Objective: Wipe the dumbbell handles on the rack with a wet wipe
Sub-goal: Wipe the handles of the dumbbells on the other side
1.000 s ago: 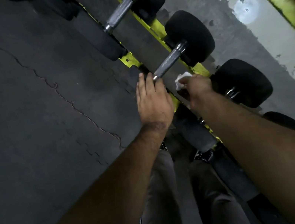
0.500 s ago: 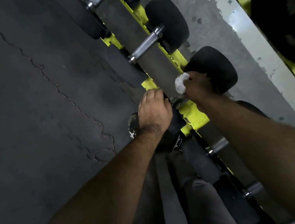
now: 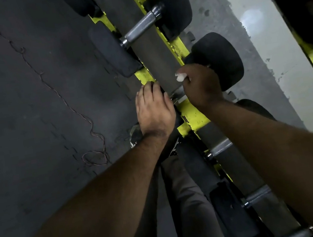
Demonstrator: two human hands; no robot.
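Since half a second ago the view has tipped back up the rack, bringing the knurled steel handle [image 3: 140,28] at 12 o'clock lower into frame, while both hands have kept to the same dumbbell. In the head view the right hand [image 3: 200,84] is clenched around the crumpled white wet wipe [image 3: 181,76], pressed on the chrome dumbbell handle [image 3: 178,93] at centre. The left hand [image 3: 154,108] rests flat, fingers loose, on that dumbbell's near black head. The yellow-and-grey rack [image 3: 193,110] runs from 12 to 5 o'clock.
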